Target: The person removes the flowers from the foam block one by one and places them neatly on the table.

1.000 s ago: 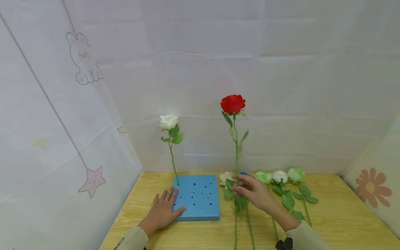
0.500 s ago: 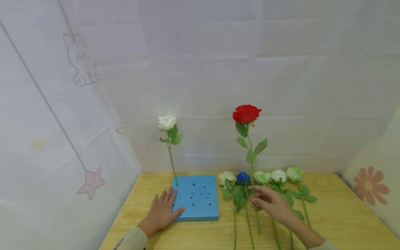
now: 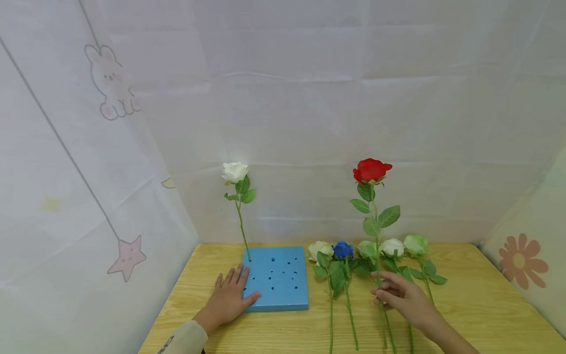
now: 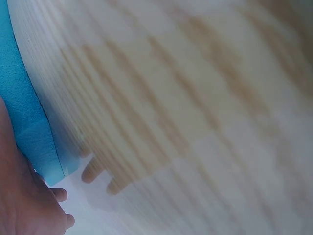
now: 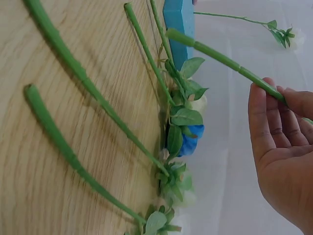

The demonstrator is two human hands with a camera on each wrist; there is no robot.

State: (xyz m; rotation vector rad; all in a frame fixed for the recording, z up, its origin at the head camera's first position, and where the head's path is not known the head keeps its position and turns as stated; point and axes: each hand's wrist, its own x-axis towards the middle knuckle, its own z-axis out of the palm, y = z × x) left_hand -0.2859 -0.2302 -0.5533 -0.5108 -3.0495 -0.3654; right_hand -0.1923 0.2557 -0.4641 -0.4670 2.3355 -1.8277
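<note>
My right hand (image 3: 404, 297) pinches the green stem of a red rose (image 3: 372, 170), which stands upright above the lying flowers. In the right wrist view the stem's cut end (image 5: 178, 36) sticks out past the thumb and fingertips, off the table. My left hand (image 3: 229, 297) rests with fingers spread on the left edge of a blue foam block (image 3: 283, 297) dotted with holes. A white rose (image 3: 235, 173) stands in the block's back left hole, tilted slightly left. The left wrist view shows part of the left hand (image 4: 29, 200) against the block's side (image 4: 34, 117).
On the wooden table (image 3: 309, 334), right of the block, lie a cream rose (image 3: 320, 250), a blue rose (image 3: 343, 250), a pale green rose (image 3: 366, 249), a white rose (image 3: 392, 247) and a green-white rose (image 3: 415, 245). A white cloth backdrop (image 3: 287, 123) rises behind.
The right hand has carried the red rose rightward and lower, from beside the block to above the pale green rose, uncovering the blue rose. The left hand stays on the block.
</note>
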